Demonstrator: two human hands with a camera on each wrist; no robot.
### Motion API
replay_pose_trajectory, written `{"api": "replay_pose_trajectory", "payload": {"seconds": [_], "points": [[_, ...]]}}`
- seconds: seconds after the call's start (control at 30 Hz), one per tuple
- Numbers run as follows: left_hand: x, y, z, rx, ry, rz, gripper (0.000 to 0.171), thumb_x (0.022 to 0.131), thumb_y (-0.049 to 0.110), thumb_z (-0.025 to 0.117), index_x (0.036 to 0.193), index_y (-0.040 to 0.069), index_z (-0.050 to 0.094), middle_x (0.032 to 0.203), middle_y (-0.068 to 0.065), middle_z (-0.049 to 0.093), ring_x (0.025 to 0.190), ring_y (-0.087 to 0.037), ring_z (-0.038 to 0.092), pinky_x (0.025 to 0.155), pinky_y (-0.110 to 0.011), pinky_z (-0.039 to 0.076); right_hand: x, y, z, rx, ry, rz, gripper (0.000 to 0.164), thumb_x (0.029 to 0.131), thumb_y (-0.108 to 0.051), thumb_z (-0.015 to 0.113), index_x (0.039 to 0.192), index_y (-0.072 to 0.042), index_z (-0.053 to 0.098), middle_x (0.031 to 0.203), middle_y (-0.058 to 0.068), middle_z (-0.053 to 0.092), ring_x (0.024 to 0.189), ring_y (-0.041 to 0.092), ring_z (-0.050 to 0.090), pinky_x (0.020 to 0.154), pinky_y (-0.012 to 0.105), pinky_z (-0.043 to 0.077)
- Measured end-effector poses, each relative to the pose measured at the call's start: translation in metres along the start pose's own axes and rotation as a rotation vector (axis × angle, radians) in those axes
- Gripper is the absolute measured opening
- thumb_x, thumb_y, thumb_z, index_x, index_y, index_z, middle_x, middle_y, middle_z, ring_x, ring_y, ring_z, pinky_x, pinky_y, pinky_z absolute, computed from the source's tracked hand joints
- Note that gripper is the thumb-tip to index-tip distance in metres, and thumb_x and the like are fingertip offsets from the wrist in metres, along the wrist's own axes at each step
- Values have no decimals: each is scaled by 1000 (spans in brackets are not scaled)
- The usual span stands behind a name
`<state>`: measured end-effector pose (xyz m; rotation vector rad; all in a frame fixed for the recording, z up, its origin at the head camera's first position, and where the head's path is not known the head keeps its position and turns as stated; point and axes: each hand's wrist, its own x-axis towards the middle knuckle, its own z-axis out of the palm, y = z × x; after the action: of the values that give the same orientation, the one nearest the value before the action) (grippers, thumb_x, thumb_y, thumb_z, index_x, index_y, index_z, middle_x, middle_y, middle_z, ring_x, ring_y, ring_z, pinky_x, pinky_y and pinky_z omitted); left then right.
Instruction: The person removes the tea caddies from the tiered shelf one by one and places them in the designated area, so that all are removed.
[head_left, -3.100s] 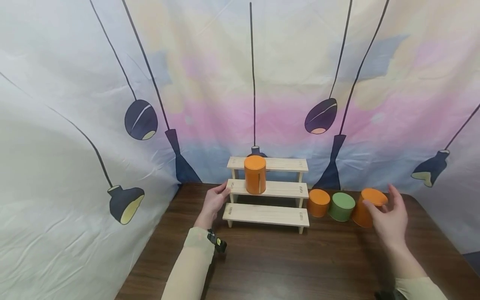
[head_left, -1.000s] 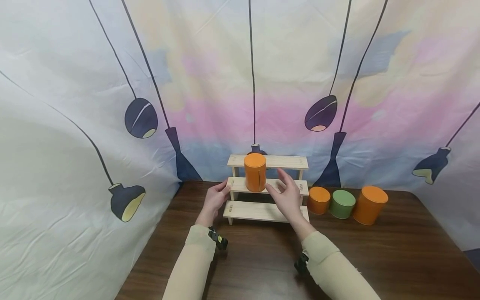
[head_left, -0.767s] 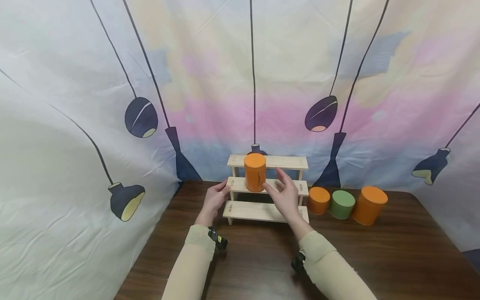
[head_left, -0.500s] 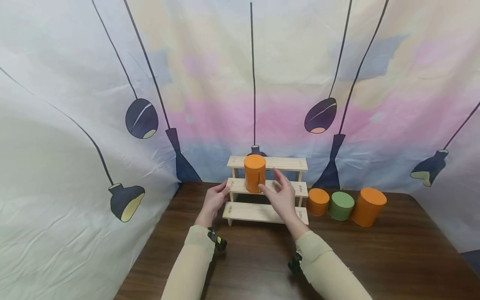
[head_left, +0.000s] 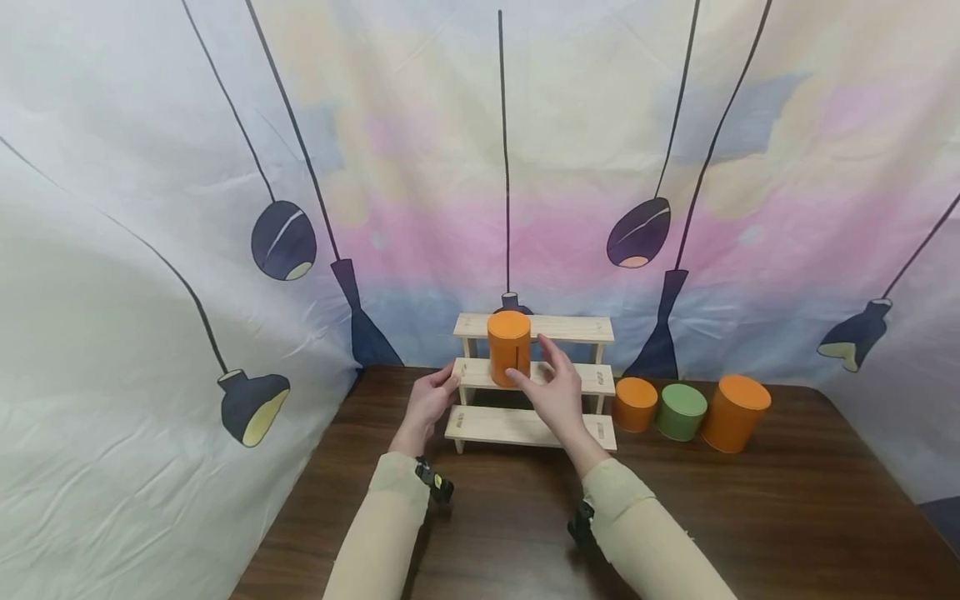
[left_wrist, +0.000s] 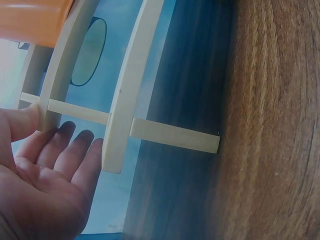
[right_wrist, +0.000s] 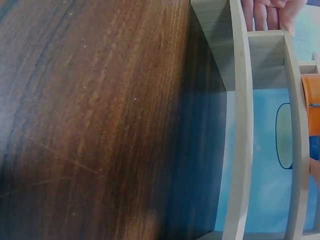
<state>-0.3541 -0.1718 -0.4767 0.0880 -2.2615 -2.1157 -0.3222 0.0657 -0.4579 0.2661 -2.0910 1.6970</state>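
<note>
A three-tier wooden display stand point(head_left: 495, 425) stands on the table. On its middle step an orange canister point(head_left: 509, 346) sits upright, left of centre, a dark vertical line on its side. My left hand point(head_left: 430, 407) grips the left end of that step; in the left wrist view the thumb lies on the board and the fingers point(left_wrist: 80, 150) curl beneath. My right hand point(head_left: 557, 393) is beside the canister with thumb and fingers spread, its thumb overlapping the canister in the head view. In the right wrist view a gap shows between the thumb point(right_wrist: 314, 169) and the canister point(right_wrist: 312, 105).
Right of the stand, a short orange canister point(head_left: 635, 405), a green canister point(head_left: 681, 412) and a taller orange canister point(head_left: 737, 414) stand in a row on the dark wooden table point(head_left: 787, 517). A cloth backdrop point(head_left: 570, 150) printed with lamps hangs close behind.
My right hand has left the tall orange canister on the right and come over to the stand, then crept left toward the canister there. The left hand has kept its grip.
</note>
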Motion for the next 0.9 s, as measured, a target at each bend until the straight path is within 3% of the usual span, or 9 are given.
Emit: {"api": "replay_pose_trajectory", "payload": {"seconds": [0.9], "points": [[0,-2,0,13,-4,12,47,110,12,62,155,6,54,160,-21,50,144,-39,52,115,-55,46,4,-10,2,-43,-20,15,88,87,-38,92,161,-17,50,159,8,51,144,37,51,116,55,48]]}}
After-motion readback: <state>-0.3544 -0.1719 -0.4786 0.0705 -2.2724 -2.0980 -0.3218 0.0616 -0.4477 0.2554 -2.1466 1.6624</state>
